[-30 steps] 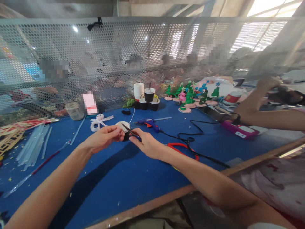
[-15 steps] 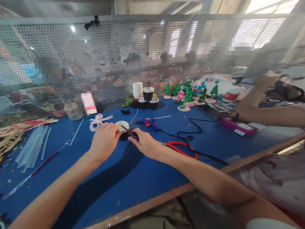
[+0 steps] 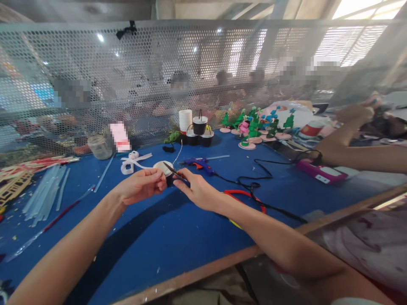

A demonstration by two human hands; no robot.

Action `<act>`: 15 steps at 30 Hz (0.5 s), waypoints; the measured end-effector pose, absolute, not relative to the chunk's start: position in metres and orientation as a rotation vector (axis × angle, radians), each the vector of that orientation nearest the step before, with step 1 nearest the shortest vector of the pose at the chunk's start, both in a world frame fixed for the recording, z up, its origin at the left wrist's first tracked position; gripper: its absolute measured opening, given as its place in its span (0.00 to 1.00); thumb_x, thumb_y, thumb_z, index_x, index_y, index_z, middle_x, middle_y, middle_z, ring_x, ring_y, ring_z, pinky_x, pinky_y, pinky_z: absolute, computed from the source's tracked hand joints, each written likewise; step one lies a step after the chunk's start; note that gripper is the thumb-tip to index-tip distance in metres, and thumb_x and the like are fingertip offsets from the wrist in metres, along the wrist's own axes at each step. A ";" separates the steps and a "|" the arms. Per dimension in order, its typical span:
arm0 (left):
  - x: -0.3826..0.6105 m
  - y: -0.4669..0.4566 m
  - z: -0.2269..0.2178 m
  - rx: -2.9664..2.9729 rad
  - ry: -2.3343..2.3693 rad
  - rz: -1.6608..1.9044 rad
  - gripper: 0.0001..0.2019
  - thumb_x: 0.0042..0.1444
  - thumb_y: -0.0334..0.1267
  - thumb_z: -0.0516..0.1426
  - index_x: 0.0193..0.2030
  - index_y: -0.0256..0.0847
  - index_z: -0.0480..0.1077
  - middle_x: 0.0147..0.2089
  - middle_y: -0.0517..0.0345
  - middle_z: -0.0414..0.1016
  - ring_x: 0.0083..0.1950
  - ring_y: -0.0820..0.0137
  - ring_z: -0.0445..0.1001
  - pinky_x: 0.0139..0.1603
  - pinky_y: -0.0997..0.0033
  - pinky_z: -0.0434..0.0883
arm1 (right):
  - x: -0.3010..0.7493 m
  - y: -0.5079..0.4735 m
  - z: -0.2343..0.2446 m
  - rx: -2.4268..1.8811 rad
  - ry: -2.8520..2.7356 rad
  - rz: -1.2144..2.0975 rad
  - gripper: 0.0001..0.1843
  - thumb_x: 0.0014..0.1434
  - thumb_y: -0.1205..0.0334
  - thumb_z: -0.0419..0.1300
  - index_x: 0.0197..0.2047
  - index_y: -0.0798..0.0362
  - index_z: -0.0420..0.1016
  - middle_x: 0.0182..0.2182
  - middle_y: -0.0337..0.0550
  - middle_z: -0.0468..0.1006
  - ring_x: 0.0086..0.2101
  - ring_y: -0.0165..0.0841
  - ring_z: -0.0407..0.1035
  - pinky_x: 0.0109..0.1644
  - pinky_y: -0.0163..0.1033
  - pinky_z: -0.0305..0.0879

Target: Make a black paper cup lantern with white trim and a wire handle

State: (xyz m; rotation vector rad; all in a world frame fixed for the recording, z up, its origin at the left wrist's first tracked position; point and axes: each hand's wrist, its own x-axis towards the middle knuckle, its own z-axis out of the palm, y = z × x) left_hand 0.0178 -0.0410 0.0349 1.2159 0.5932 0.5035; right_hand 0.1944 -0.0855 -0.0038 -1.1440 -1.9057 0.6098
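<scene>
A small cup [image 3: 161,165] with a pale top and dark side stands on the blue table, partly hidden behind my hands. A thin white twisted string [image 3: 179,151] rises beside it. My right hand [image 3: 197,188] is closed around a slim dark pointed tool [image 3: 170,169], its tip over the cup's pale top; its exact kind is unclear. At the cup's front left, my left hand [image 3: 143,185] has its fingers curled and pinched, and whatever they hold is too small to make out. A white ribbon bow [image 3: 132,162] lies just behind that hand.
Behind the cup lies a blue glue gun [image 3: 200,164], its black cord trailing right past red handles [image 3: 244,194]. Glue sticks [image 3: 46,195] are at left. Small black buckets [image 3: 200,127] and green felt trees [image 3: 254,127] stand toward the mesh screen. Another person's arm [image 3: 356,156] reaches in at right.
My left hand has rolled from back-up to a more side-on pose, fingers curled lower at the cup's front. The right hand keeps the pointed tool over the cup, shifted slightly right.
</scene>
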 end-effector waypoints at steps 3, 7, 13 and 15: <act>0.020 -0.043 0.031 1.177 0.519 0.477 0.11 0.45 0.40 0.60 0.24 0.35 0.65 0.22 0.62 0.60 0.27 0.76 0.61 0.29 0.76 0.59 | 0.195 -0.087 -0.002 -1.110 -1.917 0.606 0.09 0.58 0.61 0.49 0.39 0.57 0.62 0.35 0.50 0.74 0.36 0.36 0.69 0.40 0.40 0.61; 0.022 -0.045 0.030 1.204 0.483 0.486 0.13 0.45 0.42 0.60 0.21 0.36 0.62 0.22 0.63 0.57 0.26 0.76 0.59 0.29 0.75 0.58 | 0.196 -0.090 0.001 -1.089 -1.940 0.600 0.09 0.58 0.60 0.48 0.39 0.56 0.62 0.34 0.48 0.74 0.34 0.35 0.68 0.38 0.40 0.61; 0.020 -0.046 0.036 1.734 0.694 0.565 0.12 0.50 0.43 0.55 0.25 0.36 0.62 0.25 0.64 0.59 0.28 0.76 0.56 0.31 0.76 0.56 | 0.195 -0.087 -0.001 -1.129 -1.934 0.595 0.09 0.58 0.60 0.49 0.40 0.57 0.62 0.34 0.49 0.73 0.34 0.36 0.68 0.39 0.41 0.61; 0.018 -0.046 0.040 1.905 0.799 0.568 0.10 0.51 0.42 0.53 0.27 0.37 0.63 0.25 0.65 0.59 0.28 0.77 0.56 0.31 0.76 0.56 | 0.194 -0.086 -0.003 -1.156 -1.920 0.597 0.09 0.58 0.60 0.49 0.40 0.57 0.62 0.35 0.50 0.73 0.35 0.37 0.68 0.40 0.42 0.60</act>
